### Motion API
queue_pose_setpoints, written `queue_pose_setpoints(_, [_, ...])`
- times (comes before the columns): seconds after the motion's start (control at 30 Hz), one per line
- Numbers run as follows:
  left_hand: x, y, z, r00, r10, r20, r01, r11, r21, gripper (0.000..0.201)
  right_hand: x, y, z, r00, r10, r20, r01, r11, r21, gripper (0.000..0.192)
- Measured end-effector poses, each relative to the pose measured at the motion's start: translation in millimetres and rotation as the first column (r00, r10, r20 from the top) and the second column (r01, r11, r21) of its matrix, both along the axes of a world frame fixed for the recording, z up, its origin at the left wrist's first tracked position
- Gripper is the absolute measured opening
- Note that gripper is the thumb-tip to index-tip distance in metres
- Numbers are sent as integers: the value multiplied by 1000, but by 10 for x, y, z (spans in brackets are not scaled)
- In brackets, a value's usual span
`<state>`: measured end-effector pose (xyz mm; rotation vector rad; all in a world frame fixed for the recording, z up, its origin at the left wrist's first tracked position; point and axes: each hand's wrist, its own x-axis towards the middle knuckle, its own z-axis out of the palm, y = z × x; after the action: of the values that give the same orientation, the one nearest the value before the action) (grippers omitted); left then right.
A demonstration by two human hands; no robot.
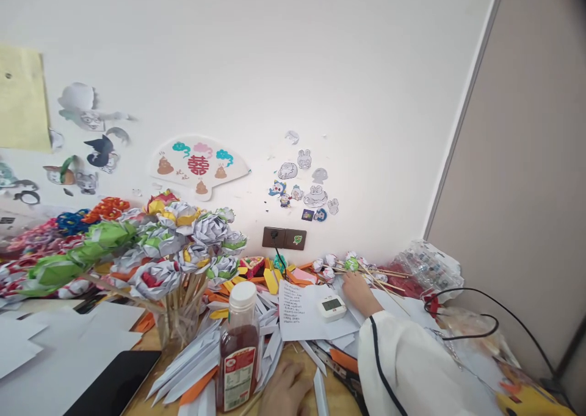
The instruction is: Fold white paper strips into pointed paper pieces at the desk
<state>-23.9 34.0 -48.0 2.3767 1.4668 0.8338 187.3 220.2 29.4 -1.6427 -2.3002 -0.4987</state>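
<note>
My right hand (361, 294) reaches to the back of the table, in a white sleeve. Its fingertips are at a green and white paper flower (351, 264) on a thin stick, among several small paper flowers. The finger ends are partly hidden, so I cannot tell whether they grip it. Low in the view, my left hand (286, 390) rests near the tabletop with its fingers apart, slightly blurred. Just left of it stands a bottle (237, 355) of dark red-brown stuff with a white cap. Folded white paper strips (192, 361) lie around the bottle.
A white digital timer (332, 308) sits on a handwritten sheet (295, 312). Larger paper flowers (160, 275) stand in a clear container at left, behind a dark tablet (116, 385). A black cable (526, 315) loops at right beside plastic packaging (430, 266). Scissors (341, 376) lie by my right sleeve.
</note>
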Motion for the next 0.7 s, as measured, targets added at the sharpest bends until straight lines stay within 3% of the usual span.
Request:
queue_pose_setpoints(0.23, [47,-111,152,999,41,28,-42,998,53,48,198,-85,173,978,-23,-208,27,1000,15,22])
queue_pose_setpoints(0.47, [73,-150,237,994,76,72,-76,997,-2,46,416,-330,370,872,-2,-489,17,1000,25,24])
queue_pose_setpoints(0.6, [67,-137,226,965,96,244,-79,994,-77,34,425,-630,513,796,56,-602,-34,998,48,27])
queue_pose_setpoints(0.7, [87,-112,213,867,91,491,0,983,-182,28,248,-1036,534,755,139,-641,-82,990,119,26])
